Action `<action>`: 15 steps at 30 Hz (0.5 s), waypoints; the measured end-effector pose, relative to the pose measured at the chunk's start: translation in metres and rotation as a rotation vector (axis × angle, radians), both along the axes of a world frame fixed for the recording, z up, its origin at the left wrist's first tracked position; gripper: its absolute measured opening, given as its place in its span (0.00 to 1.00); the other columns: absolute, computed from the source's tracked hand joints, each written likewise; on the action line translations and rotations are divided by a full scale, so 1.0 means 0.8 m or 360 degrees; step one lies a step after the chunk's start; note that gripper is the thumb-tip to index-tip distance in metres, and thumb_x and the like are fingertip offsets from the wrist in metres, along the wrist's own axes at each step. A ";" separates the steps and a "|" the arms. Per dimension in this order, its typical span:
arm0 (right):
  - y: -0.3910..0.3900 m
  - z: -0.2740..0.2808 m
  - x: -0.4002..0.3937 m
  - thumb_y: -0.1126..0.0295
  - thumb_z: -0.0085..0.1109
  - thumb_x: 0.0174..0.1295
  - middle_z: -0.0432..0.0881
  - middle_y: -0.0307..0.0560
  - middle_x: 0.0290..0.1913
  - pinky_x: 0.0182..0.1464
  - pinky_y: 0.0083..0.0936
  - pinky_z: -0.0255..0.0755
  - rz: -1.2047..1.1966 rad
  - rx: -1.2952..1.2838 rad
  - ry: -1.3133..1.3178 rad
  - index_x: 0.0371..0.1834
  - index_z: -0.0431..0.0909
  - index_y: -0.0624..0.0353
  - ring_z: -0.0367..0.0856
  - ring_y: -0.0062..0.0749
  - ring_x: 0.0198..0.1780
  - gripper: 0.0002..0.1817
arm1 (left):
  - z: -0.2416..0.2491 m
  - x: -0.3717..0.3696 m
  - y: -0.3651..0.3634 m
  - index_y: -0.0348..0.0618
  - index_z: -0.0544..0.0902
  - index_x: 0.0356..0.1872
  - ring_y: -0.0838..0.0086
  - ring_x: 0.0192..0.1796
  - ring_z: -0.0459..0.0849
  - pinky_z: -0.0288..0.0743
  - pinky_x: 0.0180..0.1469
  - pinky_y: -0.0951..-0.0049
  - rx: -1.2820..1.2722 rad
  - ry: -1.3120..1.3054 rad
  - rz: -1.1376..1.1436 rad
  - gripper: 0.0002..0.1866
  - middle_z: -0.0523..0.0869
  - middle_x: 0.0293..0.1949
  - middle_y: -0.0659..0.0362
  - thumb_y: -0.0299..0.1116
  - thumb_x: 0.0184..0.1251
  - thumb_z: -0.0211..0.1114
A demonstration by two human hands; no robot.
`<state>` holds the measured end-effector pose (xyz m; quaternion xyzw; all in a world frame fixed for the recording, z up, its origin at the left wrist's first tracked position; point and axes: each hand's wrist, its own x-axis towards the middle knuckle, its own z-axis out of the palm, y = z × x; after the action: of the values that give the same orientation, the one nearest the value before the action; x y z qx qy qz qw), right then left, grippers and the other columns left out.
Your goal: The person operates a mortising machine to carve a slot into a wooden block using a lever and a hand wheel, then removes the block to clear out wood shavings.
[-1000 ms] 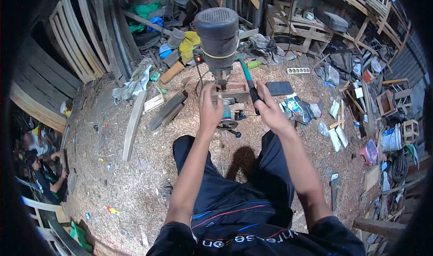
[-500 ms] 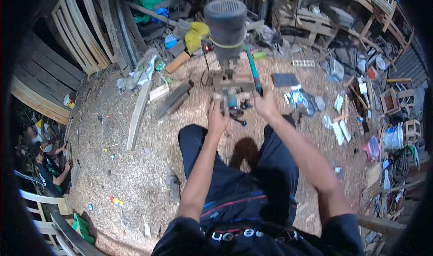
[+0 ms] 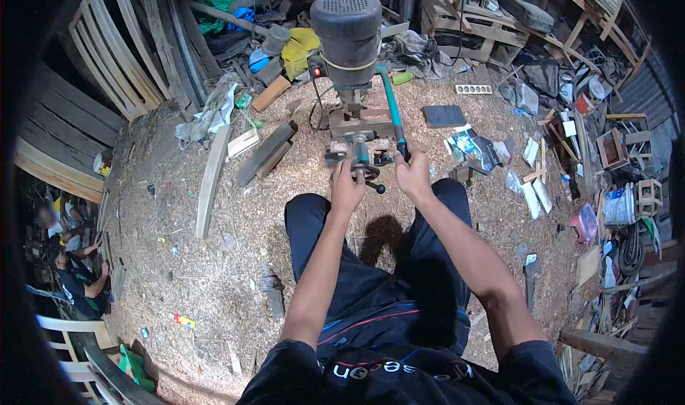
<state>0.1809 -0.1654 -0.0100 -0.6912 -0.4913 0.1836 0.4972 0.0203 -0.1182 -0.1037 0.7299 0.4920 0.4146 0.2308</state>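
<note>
We see an upright machine (image 3: 349, 80) at twelve o'clock, its dark, round motor (image 3: 347, 33) topped by a vented cap and ringed by a pale band. At the motor's seven o'clock, a switch (image 3: 317, 70) glows red. Our teal lever (image 3: 393, 109) slants towards half past five. At six o'clock from the motor we find the dark handwheel (image 3: 369, 170), its ball-ended crank (image 3: 380, 189) pointing towards five.

Arms (image 3: 314, 284) (image 3: 474, 252) outstretched, both hands (image 3: 347, 190) (image 3: 414, 174) curled
</note>
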 end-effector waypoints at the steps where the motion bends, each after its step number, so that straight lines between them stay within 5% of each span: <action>1: -0.001 -0.001 0.000 0.74 0.56 0.62 0.82 0.61 0.32 0.44 0.37 0.72 0.0011 -0.0069 0.0059 0.52 0.77 0.70 0.81 0.43 0.36 0.17 | 0.001 0.001 0.000 0.35 0.77 0.55 0.47 0.55 0.80 0.73 0.59 0.57 -0.0006 -0.0005 -0.0006 0.20 0.81 0.50 0.42 0.23 0.59 0.62; 3: 0.000 -0.012 -0.001 0.73 0.56 0.64 0.82 0.59 0.33 0.44 0.36 0.72 0.0073 -0.0014 0.0126 0.56 0.76 0.71 0.80 0.38 0.36 0.18 | -0.001 0.001 -0.002 0.35 0.77 0.55 0.47 0.56 0.80 0.72 0.60 0.57 -0.0027 -0.0016 -0.0012 0.20 0.81 0.51 0.42 0.23 0.60 0.62; 12: -0.005 -0.060 -0.010 0.71 0.55 0.69 0.82 0.56 0.37 0.48 0.34 0.72 -0.0019 -0.0077 0.0147 0.60 0.73 0.70 0.80 0.38 0.39 0.19 | -0.009 -0.003 -0.001 0.35 0.78 0.54 0.47 0.55 0.80 0.73 0.59 0.57 -0.0112 -0.0016 -0.0012 0.19 0.82 0.50 0.43 0.23 0.60 0.63; 15: -0.005 -0.087 -0.011 0.70 0.54 0.69 0.81 0.56 0.35 0.46 0.35 0.73 -0.0028 0.0178 -0.0025 0.62 0.72 0.69 0.80 0.38 0.37 0.20 | -0.016 0.000 0.000 0.40 0.78 0.55 0.50 0.52 0.80 0.70 0.59 0.53 -0.0135 -0.0061 0.0009 0.21 0.81 0.47 0.47 0.25 0.59 0.63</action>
<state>0.1721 -0.1692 -0.0798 -0.6679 -0.4985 0.1462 0.5329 0.0200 -0.1179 -0.1168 0.7098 0.5068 0.4080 0.2698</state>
